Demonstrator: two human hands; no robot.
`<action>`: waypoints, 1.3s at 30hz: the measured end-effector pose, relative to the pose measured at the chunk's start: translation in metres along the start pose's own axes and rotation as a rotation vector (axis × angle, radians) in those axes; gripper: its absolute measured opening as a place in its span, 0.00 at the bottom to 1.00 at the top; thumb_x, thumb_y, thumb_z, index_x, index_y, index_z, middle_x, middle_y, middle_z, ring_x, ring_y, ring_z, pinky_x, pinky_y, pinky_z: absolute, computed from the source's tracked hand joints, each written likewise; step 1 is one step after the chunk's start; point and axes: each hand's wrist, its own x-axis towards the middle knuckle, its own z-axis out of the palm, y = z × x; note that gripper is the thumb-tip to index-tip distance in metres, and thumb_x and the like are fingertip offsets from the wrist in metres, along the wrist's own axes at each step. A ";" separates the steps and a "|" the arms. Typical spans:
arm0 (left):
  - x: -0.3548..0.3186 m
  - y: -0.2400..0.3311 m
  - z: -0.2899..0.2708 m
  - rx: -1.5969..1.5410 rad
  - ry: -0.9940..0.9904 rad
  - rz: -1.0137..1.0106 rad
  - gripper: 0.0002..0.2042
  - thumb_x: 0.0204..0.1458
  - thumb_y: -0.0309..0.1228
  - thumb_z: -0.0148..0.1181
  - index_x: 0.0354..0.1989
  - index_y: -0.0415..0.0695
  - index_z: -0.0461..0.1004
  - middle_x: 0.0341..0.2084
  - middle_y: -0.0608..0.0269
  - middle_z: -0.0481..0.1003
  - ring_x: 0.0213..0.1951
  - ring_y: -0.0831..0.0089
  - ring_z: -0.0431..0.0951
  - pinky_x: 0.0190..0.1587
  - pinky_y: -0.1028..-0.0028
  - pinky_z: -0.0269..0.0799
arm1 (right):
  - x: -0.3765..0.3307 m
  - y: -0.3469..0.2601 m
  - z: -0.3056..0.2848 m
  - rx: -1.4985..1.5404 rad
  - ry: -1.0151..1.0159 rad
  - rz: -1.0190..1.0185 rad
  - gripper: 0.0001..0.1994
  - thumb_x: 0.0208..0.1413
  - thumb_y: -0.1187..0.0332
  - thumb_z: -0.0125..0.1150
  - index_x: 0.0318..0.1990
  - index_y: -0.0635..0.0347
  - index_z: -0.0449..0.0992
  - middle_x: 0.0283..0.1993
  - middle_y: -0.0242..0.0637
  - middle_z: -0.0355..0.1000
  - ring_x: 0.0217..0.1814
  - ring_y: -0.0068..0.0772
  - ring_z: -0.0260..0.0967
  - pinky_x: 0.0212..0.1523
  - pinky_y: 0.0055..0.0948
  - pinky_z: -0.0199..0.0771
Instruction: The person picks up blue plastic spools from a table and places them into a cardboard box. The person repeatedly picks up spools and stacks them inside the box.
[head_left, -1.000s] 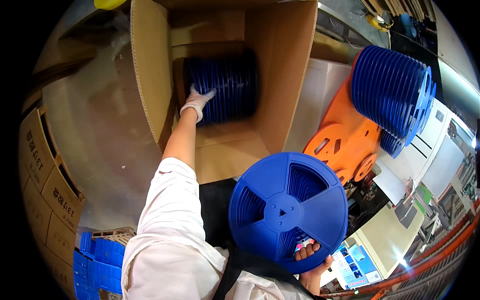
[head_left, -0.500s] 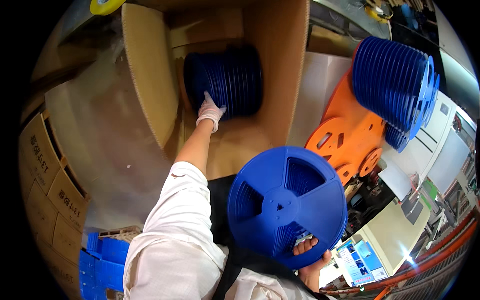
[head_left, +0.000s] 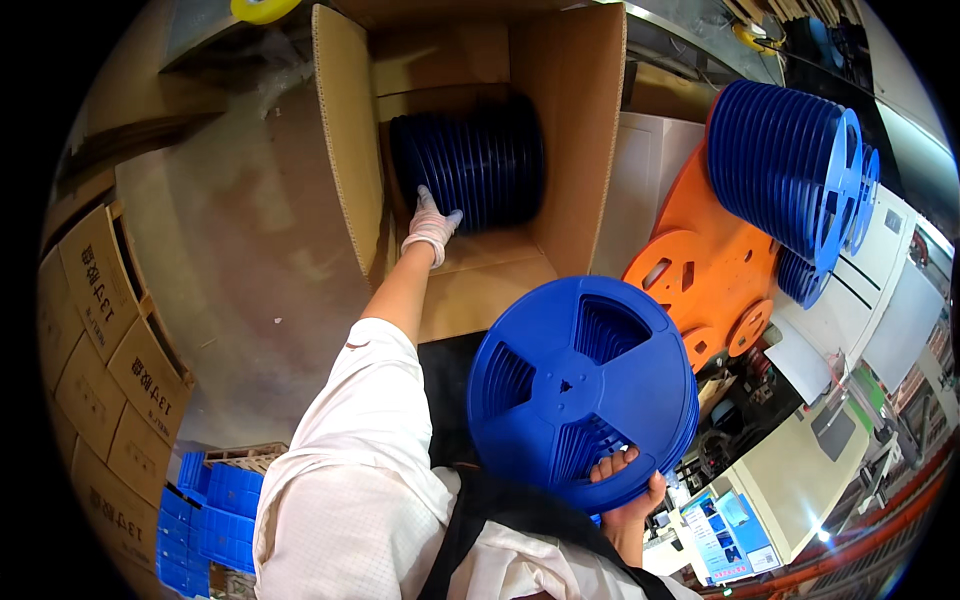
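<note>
Inside an open cardboard box [head_left: 568, 130], a row of dark blue plastic reels [head_left: 480, 165] stands on edge. My left hand [head_left: 432, 222], in a thin whitish glove, reaches into the box and touches the near side of these reels at their left end. Its index finger and thumb are spread apart. At my front right, my right hand [head_left: 625, 480] grips a stack of blue reels [head_left: 560, 388] by the rim, its bare fingers hooked through a cutout. The stack's round face, with three large openings, is turned toward me.
Right of the box, an orange rack [head_left: 705, 250] carries more blue reels [head_left: 775, 160]. Cartons [head_left: 105, 310] are stacked at the left, with blue bins [head_left: 228, 500] near them. A yellow tape roll [head_left: 262, 8] lies at the far left. A cream machine [head_left: 800, 470] stands at right.
The view has shifted, so the box and its reels appear farther right. My left hand stays against the boxed reels, and my right hand keeps hold of its stack, which is turned slightly.
</note>
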 end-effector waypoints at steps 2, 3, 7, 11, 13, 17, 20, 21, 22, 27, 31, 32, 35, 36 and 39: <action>-0.017 0.002 -0.015 -0.019 0.030 0.010 0.46 0.48 0.44 0.59 0.69 0.44 0.34 0.68 0.52 0.44 0.67 0.58 0.50 0.68 0.70 0.48 | -0.003 0.002 -0.001 0.008 -0.035 -0.013 0.23 0.44 0.48 0.57 0.37 0.58 0.64 0.22 0.29 0.53 0.23 0.27 0.49 0.29 0.31 0.55; -0.024 0.002 -0.021 -0.022 0.028 0.012 0.46 0.49 0.44 0.59 0.69 0.44 0.34 0.68 0.52 0.44 0.67 0.57 0.50 0.68 0.70 0.48 | -0.005 0.002 0.002 0.011 -0.052 -0.021 0.23 0.44 0.48 0.57 0.37 0.59 0.64 0.22 0.29 0.53 0.23 0.27 0.49 0.29 0.31 0.56; -0.065 -0.008 -0.050 -0.070 0.004 0.088 0.40 0.51 0.46 0.57 0.68 0.44 0.44 0.64 0.47 0.54 0.65 0.55 0.55 0.65 0.68 0.51 | -0.009 0.003 0.014 0.062 -0.154 -0.074 0.23 0.46 0.47 0.56 0.36 0.57 0.62 0.23 0.27 0.51 0.24 0.25 0.48 0.29 0.29 0.53; -0.088 -0.044 -0.066 -0.209 0.125 0.457 0.34 0.53 0.49 0.53 0.64 0.43 0.56 0.58 0.44 0.63 0.61 0.52 0.63 0.63 0.67 0.56 | -0.009 -0.011 0.032 0.201 -0.054 -0.113 0.22 0.47 0.45 0.56 0.31 0.54 0.59 0.21 0.27 0.49 0.24 0.25 0.47 0.28 0.28 0.50; -0.161 0.001 -0.109 -0.319 0.082 0.435 0.32 0.55 0.48 0.51 0.64 0.42 0.56 0.60 0.44 0.62 0.62 0.51 0.60 0.64 0.64 0.54 | -0.012 -0.018 0.030 0.294 -0.334 -0.102 0.21 0.49 0.45 0.55 0.31 0.53 0.58 0.20 0.25 0.49 0.22 0.23 0.46 0.26 0.27 0.48; -0.300 0.106 -0.149 0.523 0.261 0.930 0.30 0.52 0.47 0.51 0.59 0.39 0.62 0.61 0.47 0.60 0.65 0.51 0.53 0.66 0.56 0.47 | -0.018 -0.019 0.029 0.360 -0.567 -0.124 0.23 0.50 0.44 0.55 0.33 0.55 0.61 0.18 0.24 0.48 0.18 0.21 0.44 0.22 0.25 0.47; -0.393 0.128 -0.104 0.242 0.123 1.397 0.31 0.49 0.48 0.53 0.58 0.40 0.64 0.59 0.47 0.62 0.64 0.55 0.57 0.66 0.57 0.46 | -0.011 -0.022 0.042 0.291 -0.688 -0.118 0.24 0.50 0.43 0.54 0.35 0.56 0.64 0.18 0.24 0.47 0.17 0.21 0.44 0.20 0.26 0.46; -0.413 0.139 -0.105 0.177 0.002 1.564 0.31 0.49 0.48 0.53 0.58 0.40 0.64 0.58 0.48 0.63 0.63 0.55 0.58 0.66 0.57 0.47 | -0.023 -0.027 0.060 0.300 -0.245 -0.269 0.24 0.50 0.42 0.53 0.32 0.55 0.62 0.17 0.24 0.47 0.17 0.21 0.44 0.20 0.25 0.45; -0.410 0.146 -0.113 0.181 0.029 1.578 0.30 0.49 0.48 0.53 0.57 0.41 0.65 0.58 0.48 0.64 0.62 0.56 0.60 0.66 0.57 0.47 | -0.017 -0.035 0.059 0.279 -0.450 -0.197 0.24 0.50 0.42 0.53 0.32 0.55 0.61 0.17 0.24 0.47 0.17 0.21 0.44 0.20 0.26 0.45; -0.293 0.080 -0.132 0.100 0.359 0.790 0.27 0.56 0.43 0.47 0.59 0.37 0.62 0.58 0.43 0.62 0.61 0.51 0.59 0.63 0.62 0.54 | -0.023 -0.077 0.047 0.341 -0.749 -0.152 0.24 0.51 0.42 0.53 0.31 0.53 0.58 0.19 0.24 0.47 0.19 0.21 0.43 0.24 0.25 0.46; -0.345 0.060 -0.174 0.409 0.327 1.226 0.33 0.46 0.40 0.59 0.62 0.40 0.59 0.62 0.49 0.58 0.64 0.49 0.54 0.67 0.57 0.46 | -0.011 -0.105 0.056 0.412 -0.734 -0.114 0.22 0.52 0.44 0.53 0.32 0.54 0.58 0.22 0.25 0.48 0.23 0.22 0.45 0.27 0.25 0.47; -0.359 0.065 -0.176 0.431 0.243 1.342 0.36 0.43 0.39 0.61 0.62 0.41 0.59 0.61 0.49 0.59 0.64 0.48 0.55 0.67 0.55 0.46 | -0.010 -0.109 0.057 0.416 -0.732 -0.113 0.22 0.53 0.44 0.52 0.32 0.54 0.58 0.22 0.25 0.48 0.23 0.22 0.45 0.27 0.25 0.48; -0.379 0.087 -0.161 0.502 0.156 1.493 0.36 0.36 0.32 0.64 0.60 0.43 0.61 0.55 0.50 0.66 0.61 0.50 0.60 0.65 0.53 0.50 | -0.007 -0.120 0.062 0.414 -0.752 -0.099 0.21 0.53 0.45 0.52 0.33 0.55 0.59 0.23 0.26 0.49 0.25 0.22 0.45 0.28 0.25 0.48; -0.376 0.092 -0.155 0.518 0.213 1.507 0.33 0.38 0.29 0.62 0.58 0.42 0.62 0.52 0.51 0.68 0.59 0.51 0.63 0.64 0.54 0.53 | -0.008 -0.123 0.062 0.423 -0.758 -0.086 0.21 0.54 0.46 0.52 0.33 0.56 0.60 0.23 0.26 0.49 0.25 0.22 0.45 0.28 0.25 0.49; -0.371 0.095 -0.150 0.551 0.219 1.570 0.26 0.42 0.23 0.56 0.54 0.42 0.65 0.46 0.52 0.71 0.56 0.52 0.67 0.58 0.58 0.64 | -0.011 -0.131 0.064 0.401 -0.757 -0.078 0.21 0.55 0.47 0.51 0.37 0.59 0.63 0.24 0.28 0.52 0.26 0.24 0.49 0.30 0.27 0.56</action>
